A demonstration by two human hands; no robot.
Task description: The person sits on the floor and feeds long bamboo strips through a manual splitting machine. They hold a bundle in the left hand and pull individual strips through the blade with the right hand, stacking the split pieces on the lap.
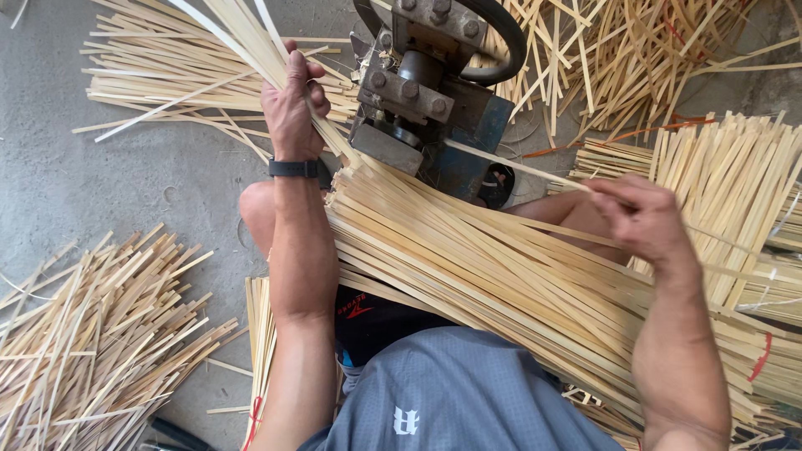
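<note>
My left hand (292, 104) is closed around pale bamboo strips (238, 38) that fan up and to the left beside a metal splitting machine (418, 92). A black band sits on that wrist. My right hand (639, 217) pinches one thin bamboo strip (501, 163) that runs from the machine's right side toward me. A thick bundle of long bamboo strips (484, 267) lies across my lap, between both arms.
Piles of bamboo strips lie on the grey concrete floor (125, 184): one at the lower left (92, 334), one at the upper left (167, 83), loose ones at the upper right (635, 58), and a tied stack at the right (735, 184).
</note>
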